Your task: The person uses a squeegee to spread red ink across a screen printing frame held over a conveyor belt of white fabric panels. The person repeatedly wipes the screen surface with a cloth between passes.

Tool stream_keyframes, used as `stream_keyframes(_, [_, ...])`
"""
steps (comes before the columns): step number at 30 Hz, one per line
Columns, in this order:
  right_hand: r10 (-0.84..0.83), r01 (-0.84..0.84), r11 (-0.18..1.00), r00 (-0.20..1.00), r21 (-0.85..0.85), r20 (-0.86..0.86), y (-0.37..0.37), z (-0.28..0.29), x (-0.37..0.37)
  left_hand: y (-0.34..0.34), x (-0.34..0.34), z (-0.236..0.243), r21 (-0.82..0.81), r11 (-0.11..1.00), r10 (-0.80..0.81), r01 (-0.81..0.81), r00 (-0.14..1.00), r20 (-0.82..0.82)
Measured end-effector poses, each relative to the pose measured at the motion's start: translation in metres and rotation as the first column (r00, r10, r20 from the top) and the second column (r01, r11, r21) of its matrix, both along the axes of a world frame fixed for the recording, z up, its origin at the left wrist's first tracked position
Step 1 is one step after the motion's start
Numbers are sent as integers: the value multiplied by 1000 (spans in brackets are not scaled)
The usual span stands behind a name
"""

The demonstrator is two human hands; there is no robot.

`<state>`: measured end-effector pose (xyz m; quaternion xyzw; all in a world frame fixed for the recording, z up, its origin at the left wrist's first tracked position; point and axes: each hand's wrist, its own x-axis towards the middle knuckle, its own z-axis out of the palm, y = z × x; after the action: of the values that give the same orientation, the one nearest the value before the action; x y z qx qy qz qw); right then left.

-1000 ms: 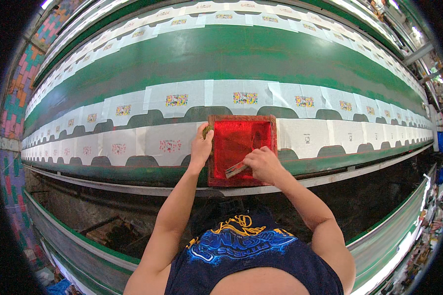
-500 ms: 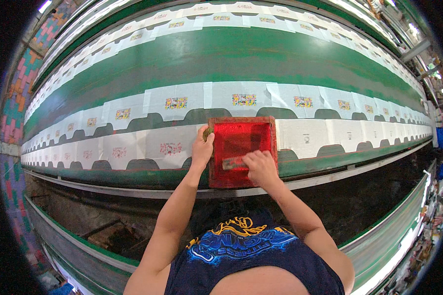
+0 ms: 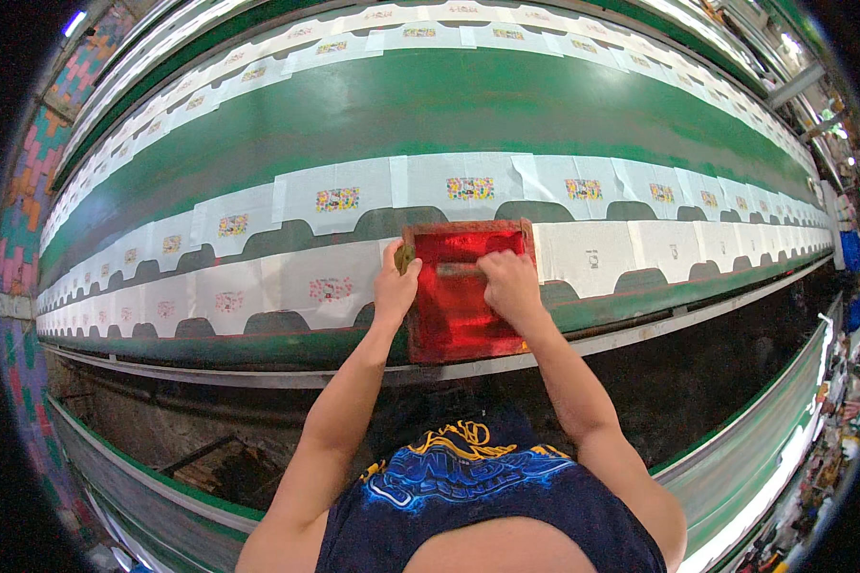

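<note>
A wooden-framed printing screen (image 3: pixel 528 286) with red mesh lies over the near row of white fabric pieces on the long green table. My left hand (image 3: pixel 395 286) is closed around the screen's left edge, beside a dark greenish lump (image 3: pixel 404 259) there. Inside the frame my right hand (image 3: pixel 511 285) grips a squeegee (image 3: pixel 460 270), which lies crosswise on the mesh in its far half. White pieces to the left bear pink and dark prints (image 3: pixel 331 289); those to the right show only a small dark print (image 3: pixel 593 259).
Beyond lies a row of pale blue fabric pieces (image 3: pixel 420 196) with colourful prints, then the bare green tabletop (image 3: pixel 354 115). A metal rail (image 3: pixel 258 378) runs along the table's near edge. Another long green table (image 3: pixel 162 468) stands behind me, and a brick wall (image 3: pixel 36 172) at far left.
My right hand has pushed the squeegee away from me, from the screen's near part to its far part. My left hand remains on the frame. The view has shifted slightly.
</note>
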<state>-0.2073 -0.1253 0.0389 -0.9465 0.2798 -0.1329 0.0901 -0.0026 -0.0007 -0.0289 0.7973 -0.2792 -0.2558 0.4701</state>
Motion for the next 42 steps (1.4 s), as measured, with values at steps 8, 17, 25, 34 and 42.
stream_keyframes(8, [44, -49, 998, 994, 49, 102, 69, 8, -50, -2, -4, 18, 45, 998, -34, 33, 999, 21])
stream_keyframes(17, [21, -22, 1000, 995, 17, 99, 10, 33, -128, -56, -87, 53, -21, 1000, -8, 8, 1000, 18])
stream_keyframes(25, [-5, 4, 1000, 999, 21, 47, -70, 26, -249, -146, -207, 42, 24, 1000, -7, 8, 1000, -24])
stream_keyframes(34, [13, -20, 998, 994, 66, 105, -98, 2, -288, -176, -238, 37, 126, 992, -23, 24, 1000, -10])
stream_keyframes(42, [22, -32, 997, 989, 70, 148, -98, 1, -292, -177, -236, 34, 142, 990, -21, 25, 999, -34])
